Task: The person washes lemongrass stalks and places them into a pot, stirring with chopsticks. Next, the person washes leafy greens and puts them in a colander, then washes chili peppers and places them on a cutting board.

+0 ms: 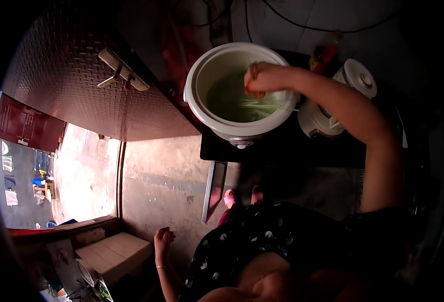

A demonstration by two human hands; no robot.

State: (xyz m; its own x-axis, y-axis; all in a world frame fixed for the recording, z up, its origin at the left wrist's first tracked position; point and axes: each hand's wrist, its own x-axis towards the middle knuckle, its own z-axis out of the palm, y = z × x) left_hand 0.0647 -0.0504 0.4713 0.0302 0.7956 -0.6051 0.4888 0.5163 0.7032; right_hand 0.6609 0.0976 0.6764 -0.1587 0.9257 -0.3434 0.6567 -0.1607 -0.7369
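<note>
Right hand (262, 80) over white pot (237, 129) — grip unclear, pale strands (257, 105) inside

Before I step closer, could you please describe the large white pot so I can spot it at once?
On the dark table stands a round white pot with a knob on its front. The person's right hand is over its open mouth. Unlike the smaller white appliance beside it, it has a very wide opening, with pale green strands visible inside.
</note>
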